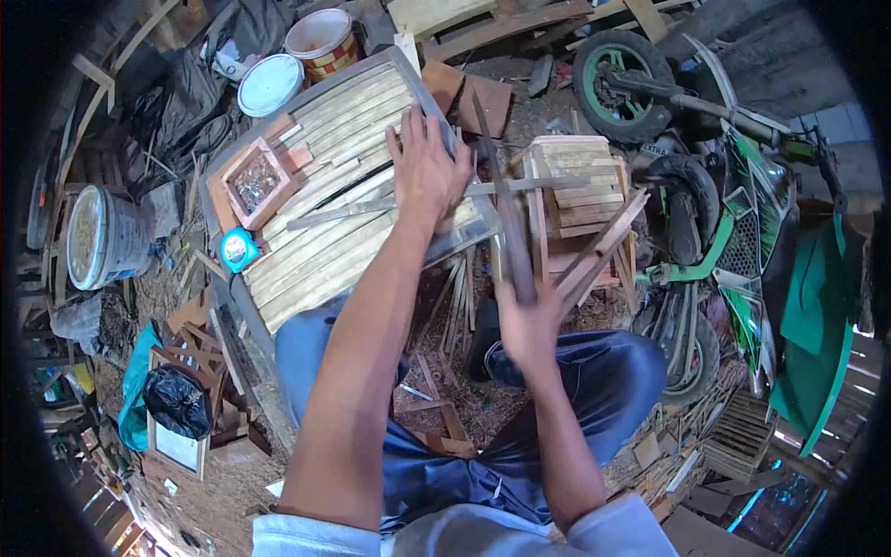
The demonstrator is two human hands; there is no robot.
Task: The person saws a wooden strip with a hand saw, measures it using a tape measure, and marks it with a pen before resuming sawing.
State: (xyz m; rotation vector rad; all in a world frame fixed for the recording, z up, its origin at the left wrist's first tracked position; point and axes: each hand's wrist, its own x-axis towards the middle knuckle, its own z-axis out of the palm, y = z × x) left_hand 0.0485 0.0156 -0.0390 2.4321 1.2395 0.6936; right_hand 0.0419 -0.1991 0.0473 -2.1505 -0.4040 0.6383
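My left hand [427, 167] presses down, fingers spread, at the right side of a low slatted wooden bench [325, 269]. Beneath it lies a thin wooden strip [339, 215] that sticks out past the bench's right edge. My right hand [531, 325], smeared by motion, is closed round the lower end of a long dark-bladed tool [515, 223]. Its blade points away from me and crosses the strip's overhanging part; blur hides whether they touch. On the bench's left side are a square wooden box of small nails or bits [255, 188] and a blue tape measure [238, 248].
A slatted wooden piece [583, 186] and loose sticks stand right of the bench. Farther right is a green and black small motorbike [733, 223]. Buckets [111, 239] stand left and behind. Wood scraps [445, 422] litter the ground between my legs.
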